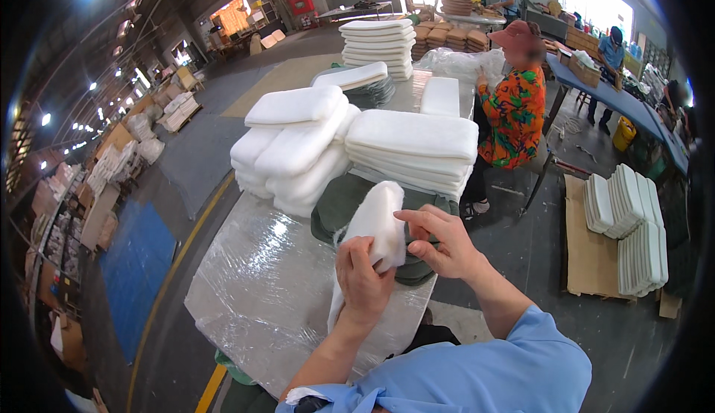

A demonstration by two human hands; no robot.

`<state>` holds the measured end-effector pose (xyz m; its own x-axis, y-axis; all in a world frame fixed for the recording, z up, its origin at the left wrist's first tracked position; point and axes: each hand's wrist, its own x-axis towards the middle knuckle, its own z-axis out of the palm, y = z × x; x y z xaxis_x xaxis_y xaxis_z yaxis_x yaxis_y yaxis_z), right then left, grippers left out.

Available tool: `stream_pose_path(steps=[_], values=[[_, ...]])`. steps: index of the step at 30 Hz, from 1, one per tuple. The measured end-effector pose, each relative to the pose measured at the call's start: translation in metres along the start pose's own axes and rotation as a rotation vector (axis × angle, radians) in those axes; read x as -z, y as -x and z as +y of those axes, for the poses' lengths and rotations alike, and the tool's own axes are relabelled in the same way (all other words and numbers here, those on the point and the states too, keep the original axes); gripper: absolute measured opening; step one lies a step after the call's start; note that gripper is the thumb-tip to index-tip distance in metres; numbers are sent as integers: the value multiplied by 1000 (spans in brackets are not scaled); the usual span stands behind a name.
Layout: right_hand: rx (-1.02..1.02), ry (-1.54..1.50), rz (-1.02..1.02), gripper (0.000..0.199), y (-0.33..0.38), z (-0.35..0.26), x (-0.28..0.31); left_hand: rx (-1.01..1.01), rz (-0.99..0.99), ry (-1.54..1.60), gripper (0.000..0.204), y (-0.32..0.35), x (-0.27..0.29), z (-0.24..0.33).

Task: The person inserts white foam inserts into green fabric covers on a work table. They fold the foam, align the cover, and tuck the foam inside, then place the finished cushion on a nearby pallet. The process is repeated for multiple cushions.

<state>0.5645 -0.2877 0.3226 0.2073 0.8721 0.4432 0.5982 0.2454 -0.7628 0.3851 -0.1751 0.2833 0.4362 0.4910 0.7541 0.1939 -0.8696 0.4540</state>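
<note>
My left hand [363, 283] is closed around a soft white padding piece [378, 219], which stands folded or bunched up over the table. A white strip also hangs below that hand; I cannot tell if it is the same piece. My right hand [441, 243] touches the right side of the padding with an outstretched index finger, thumb apart, gripping nothing visible. Under the padding lie dark green fabric pieces [331, 208], partly hidden by it and by my hands. Just behind them are a neat stack of white pads [410, 141] and a looser, puffier pile [290, 145].
The table [253, 279] is covered in shiny clear plastic. More pads [376, 44] are stacked at its far end. A co-worker in a colourful shirt [514, 122] sits at its right side, by clear plastic sheeting [458, 63]. Stacked white pads [640, 242] rest on cardboard at right.
</note>
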Motion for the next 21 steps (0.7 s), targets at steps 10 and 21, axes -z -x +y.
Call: stream_pose_path(steps=[10,21], values=[[461,148,-17,67,-40,11,-9,-26,-32,49,64,1,45,-23],[715,78,-54,44,-79,2,-42,-110,-50,-19,59,5,88,-32]])
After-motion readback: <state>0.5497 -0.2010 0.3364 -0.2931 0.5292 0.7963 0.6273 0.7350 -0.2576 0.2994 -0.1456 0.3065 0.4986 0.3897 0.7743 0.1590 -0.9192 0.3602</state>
